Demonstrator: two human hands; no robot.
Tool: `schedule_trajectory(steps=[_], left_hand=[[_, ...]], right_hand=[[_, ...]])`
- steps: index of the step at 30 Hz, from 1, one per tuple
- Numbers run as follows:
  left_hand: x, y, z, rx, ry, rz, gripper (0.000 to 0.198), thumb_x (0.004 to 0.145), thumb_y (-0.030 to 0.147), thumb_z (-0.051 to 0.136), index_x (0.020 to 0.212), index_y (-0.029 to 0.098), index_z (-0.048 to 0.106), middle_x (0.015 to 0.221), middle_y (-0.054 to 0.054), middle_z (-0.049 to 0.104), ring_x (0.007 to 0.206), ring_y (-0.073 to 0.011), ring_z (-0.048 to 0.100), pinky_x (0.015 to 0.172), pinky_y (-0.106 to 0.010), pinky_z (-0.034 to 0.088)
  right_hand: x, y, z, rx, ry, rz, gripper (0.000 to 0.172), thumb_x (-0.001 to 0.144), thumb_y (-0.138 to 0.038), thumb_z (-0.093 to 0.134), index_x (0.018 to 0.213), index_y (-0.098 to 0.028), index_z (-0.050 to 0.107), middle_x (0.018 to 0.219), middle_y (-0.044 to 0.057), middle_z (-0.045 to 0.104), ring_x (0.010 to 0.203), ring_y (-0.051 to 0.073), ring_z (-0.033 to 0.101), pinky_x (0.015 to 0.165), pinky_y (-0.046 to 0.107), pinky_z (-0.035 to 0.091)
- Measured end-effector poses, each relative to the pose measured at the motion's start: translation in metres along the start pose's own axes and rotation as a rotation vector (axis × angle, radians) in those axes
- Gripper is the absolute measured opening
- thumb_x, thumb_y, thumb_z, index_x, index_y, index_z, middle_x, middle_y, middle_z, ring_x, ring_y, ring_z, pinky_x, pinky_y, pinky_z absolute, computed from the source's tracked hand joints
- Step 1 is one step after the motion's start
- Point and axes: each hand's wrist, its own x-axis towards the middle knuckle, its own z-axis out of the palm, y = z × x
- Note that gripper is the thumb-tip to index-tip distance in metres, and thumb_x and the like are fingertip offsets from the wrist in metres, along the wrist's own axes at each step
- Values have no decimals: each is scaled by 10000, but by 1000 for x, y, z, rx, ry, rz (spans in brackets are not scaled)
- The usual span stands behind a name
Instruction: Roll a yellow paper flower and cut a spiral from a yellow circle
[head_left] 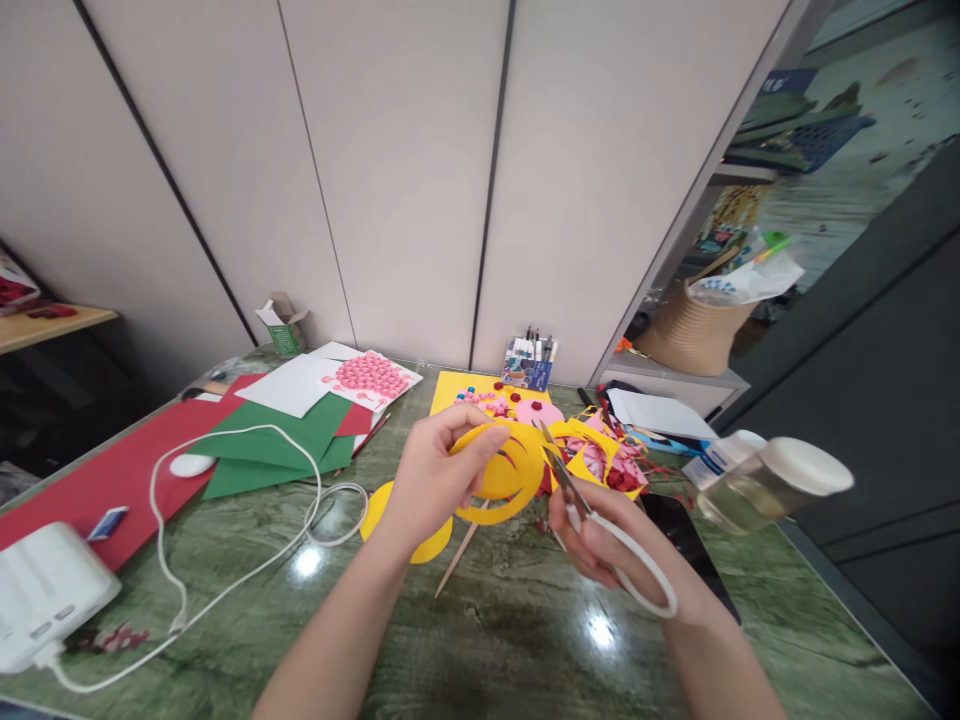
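My left hand (442, 470) pinches a yellow paper spiral (525, 465) between thumb and fingers, in the middle of the view. My right hand (607, 530) is closed round the white handles of a pair of scissors (574, 490). The blades are parted and point up and left at the right side of the spiral. Beneath my left hand, yellow paper pieces (431, 545) lie on the table, with a thin wooden stick (457, 560) beside them. Yellow, pink and red paper scraps (600, 450) are heaped behind the scissors.
A white cable (240, 595) loops across the green table (480, 660) from a white charger (52, 595). Red paper (90, 475) and green paper (277, 460) lie left. A clear jar (757, 490) and a black phone (686, 540) are right; a marker box (529, 362) stands behind.
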Motion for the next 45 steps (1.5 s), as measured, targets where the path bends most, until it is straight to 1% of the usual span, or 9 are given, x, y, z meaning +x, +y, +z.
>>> schedule_trajectory(steps=[9, 12, 15, 18, 21, 28, 34, 38, 45], left_hand=[[1, 1, -10, 62, -55, -27, 212, 780, 368, 598, 695, 175, 580, 409, 86, 396, 326, -22, 349, 312, -118, 279], [2, 1, -15, 104, -91, -30, 213, 775, 376, 606, 709, 174, 588, 411, 86, 403, 325, -17, 344, 317, -117, 268], [2, 1, -19, 133, -137, -29, 217, 782, 384, 599, 720, 176, 591, 401, 90, 398, 315, -11, 333, 324, -116, 261], [0, 5, -24, 168, -191, -44, 221, 780, 387, 601, 717, 175, 597, 409, 88, 406, 317, -11, 341, 326, -117, 255], [-1, 10, -27, 199, -241, -68, 225, 776, 372, 603, 689, 165, 607, 430, 79, 416, 333, -11, 345, 325, -116, 255], [-1, 13, -31, 243, -307, -111, 210, 765, 364, 597, 725, 164, 648, 566, 30, 558, 362, -16, 361, 314, -124, 263], [-3, 13, -35, 309, -383, -120, 216, 759, 366, 593, 689, 167, 638, 524, 41, 494, 380, -30, 371, 321, -124, 282], [-3, 14, -37, 323, -415, -107, 201, 762, 347, 587, 692, 167, 645, 540, 35, 501, 398, -36, 395, 334, -125, 300], [-1, 13, -39, 398, -482, -117, 208, 756, 356, 588, 686, 166, 636, 546, 36, 491, 432, -44, 414, 365, -123, 327]], right_hand=[[-6, -4, -4, -49, -42, 46, 442, 798, -584, 538, 841, -144, 511, 516, -79, 360, 410, 35, 264, 385, 182, 188], [-7, -5, -8, -82, -69, 102, 455, 785, -595, 545, 836, -144, 515, 545, -72, 371, 409, 30, 278, 374, 173, 191], [-9, -5, -13, -99, -96, 162, 423, 790, -569, 557, 837, -150, 517, 591, -61, 391, 414, 22, 278, 357, 159, 182], [-12, -3, -16, -117, -129, 184, 390, 791, -540, 574, 817, -154, 519, 600, -60, 397, 412, 18, 275, 350, 148, 194], [-14, -5, -18, -154, -155, 199, 402, 774, -550, 588, 791, -155, 519, 589, -61, 393, 416, 23, 286, 348, 145, 209], [-15, -13, -20, -260, -211, 254, 471, 752, -626, 555, 773, -156, 521, 569, -61, 380, 415, 32, 276, 365, 168, 186], [-14, -16, -18, -363, -243, 339, 462, 759, -630, 537, 758, -168, 524, 517, -65, 361, 409, 49, 266, 374, 183, 183], [-13, -17, -18, -427, -266, 327, 440, 773, -608, 535, 754, -168, 542, 545, -51, 376, 447, 63, 298, 393, 184, 200], [-14, -17, -21, -592, -322, 260, 353, 819, -512, 544, 741, -169, 559, 635, -22, 491, 578, 103, 419, 499, 198, 295]])
